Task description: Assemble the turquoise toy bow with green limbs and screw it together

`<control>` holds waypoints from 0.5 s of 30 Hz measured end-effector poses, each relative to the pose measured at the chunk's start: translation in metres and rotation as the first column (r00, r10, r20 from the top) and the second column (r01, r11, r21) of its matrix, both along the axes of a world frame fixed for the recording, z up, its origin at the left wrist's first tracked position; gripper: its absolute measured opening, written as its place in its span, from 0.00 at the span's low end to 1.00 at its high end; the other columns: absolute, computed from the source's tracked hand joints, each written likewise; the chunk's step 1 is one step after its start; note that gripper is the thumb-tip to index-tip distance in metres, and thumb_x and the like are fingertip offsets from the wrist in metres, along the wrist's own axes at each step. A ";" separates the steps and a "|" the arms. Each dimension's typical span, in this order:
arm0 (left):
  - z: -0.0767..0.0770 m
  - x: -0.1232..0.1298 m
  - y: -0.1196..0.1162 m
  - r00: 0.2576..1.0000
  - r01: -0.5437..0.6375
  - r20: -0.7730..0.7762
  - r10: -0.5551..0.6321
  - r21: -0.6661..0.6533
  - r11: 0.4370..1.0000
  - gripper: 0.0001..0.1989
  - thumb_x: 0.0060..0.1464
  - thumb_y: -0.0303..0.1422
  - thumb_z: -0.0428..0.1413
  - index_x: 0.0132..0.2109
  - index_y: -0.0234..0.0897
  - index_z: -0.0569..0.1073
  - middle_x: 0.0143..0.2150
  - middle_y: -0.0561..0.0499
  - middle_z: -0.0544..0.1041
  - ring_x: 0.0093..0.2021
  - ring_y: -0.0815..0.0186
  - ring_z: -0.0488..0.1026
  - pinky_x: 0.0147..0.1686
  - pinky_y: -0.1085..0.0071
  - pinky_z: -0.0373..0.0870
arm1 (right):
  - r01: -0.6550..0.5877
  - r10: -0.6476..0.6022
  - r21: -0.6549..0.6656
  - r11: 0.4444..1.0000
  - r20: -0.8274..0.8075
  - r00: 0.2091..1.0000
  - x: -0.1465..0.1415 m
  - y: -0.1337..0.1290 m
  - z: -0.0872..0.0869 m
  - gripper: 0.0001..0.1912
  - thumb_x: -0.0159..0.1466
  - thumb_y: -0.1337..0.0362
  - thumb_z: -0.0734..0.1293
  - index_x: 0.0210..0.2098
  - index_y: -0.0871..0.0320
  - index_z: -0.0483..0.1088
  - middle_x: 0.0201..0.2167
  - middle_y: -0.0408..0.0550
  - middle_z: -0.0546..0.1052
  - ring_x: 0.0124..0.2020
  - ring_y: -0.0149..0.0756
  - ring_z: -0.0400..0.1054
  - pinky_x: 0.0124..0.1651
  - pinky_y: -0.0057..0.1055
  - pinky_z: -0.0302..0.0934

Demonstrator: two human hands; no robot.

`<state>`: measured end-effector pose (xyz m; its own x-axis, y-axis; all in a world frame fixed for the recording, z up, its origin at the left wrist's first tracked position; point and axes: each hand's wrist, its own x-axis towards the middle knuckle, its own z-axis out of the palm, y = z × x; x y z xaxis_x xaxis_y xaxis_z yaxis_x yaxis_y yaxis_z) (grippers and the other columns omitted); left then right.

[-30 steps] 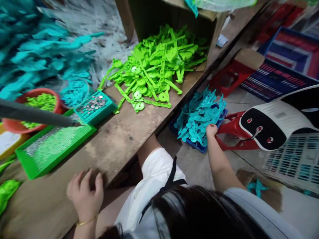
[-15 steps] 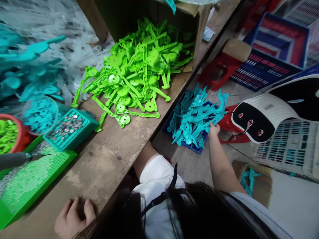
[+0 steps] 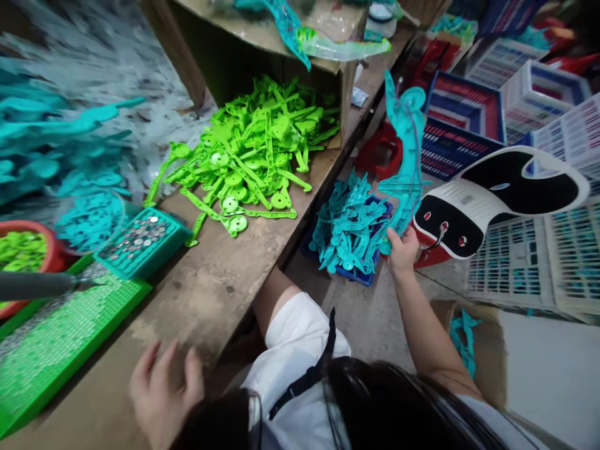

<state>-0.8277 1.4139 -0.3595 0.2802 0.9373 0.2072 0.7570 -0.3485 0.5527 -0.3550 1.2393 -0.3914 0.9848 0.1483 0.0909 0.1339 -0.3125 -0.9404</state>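
Note:
My right hand [image 3: 404, 251] is closed on the lower end of a long turquoise plastic part [image 3: 407, 153], which stands up from my fingers beside the bin. Below and left of it, a blue bin [image 3: 359, 276] is heaped with similar turquoise plastic parts [image 3: 347, 219]. Over the wooden tabletop [image 3: 206, 300] my left hand [image 3: 164, 387] hangs with its fingers apart and nothing in them. Farther along the table lies a pile of lime-green plastic parts [image 3: 257, 144], spilling out of a cardboard box [image 3: 349, 106].
At left are a turquoise tray of small metal pieces [image 3: 145, 234], a green perforated tray [image 3: 60, 350], a red bowl [image 3: 52, 250] and a dark screwdriver-like tool [image 3: 37, 284]. A black-and-white chair back [image 3: 487, 194], blue crate [image 3: 462, 150] and white crates [image 3: 515, 265] stand at right.
My right hand has lifted one turquoise part up from the heap in the bin. My left hand has moved forward and right, its fingers more extended. The view has shifted.

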 end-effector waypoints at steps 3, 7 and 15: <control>0.026 0.048 -0.001 0.964 0.197 0.160 -0.214 0.113 0.974 0.21 0.54 0.30 0.57 0.56 0.48 0.71 0.54 0.49 0.74 0.54 0.55 0.72 0.57 0.55 0.69 | -0.167 0.172 0.095 0.981 -0.047 0.984 -0.061 0.008 0.027 0.27 0.52 0.47 0.69 0.45 0.57 0.66 0.42 0.52 0.77 0.40 0.40 0.74 0.45 0.39 0.69; 0.056 0.085 -0.021 0.712 0.647 0.428 -0.557 -0.089 0.757 0.21 0.57 0.33 0.56 0.58 0.44 0.70 0.57 0.44 0.73 0.58 0.57 0.71 0.57 0.60 0.69 | -0.572 0.611 0.216 0.791 -0.261 0.747 -0.149 0.013 0.049 0.23 0.51 0.47 0.71 0.40 0.53 0.68 0.30 0.48 0.78 0.29 0.41 0.73 0.32 0.37 0.69; 0.050 0.037 -0.041 0.596 0.371 0.783 0.179 -0.466 0.803 0.15 0.61 0.42 0.53 0.51 0.39 0.70 0.50 0.43 0.78 0.50 0.60 0.76 0.52 0.61 0.73 | -0.996 0.984 0.087 0.024 -0.177 0.008 -0.280 0.107 0.071 0.18 0.58 0.50 0.68 0.41 0.56 0.73 0.35 0.47 0.78 0.34 0.34 0.71 0.38 0.31 0.68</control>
<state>-0.7912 1.3731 -0.3095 0.3670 0.9208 -0.1324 -0.0719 0.1700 0.9828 -0.6351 1.3462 -0.3205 -0.1313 0.9887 -0.0721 0.2275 -0.0407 -0.9729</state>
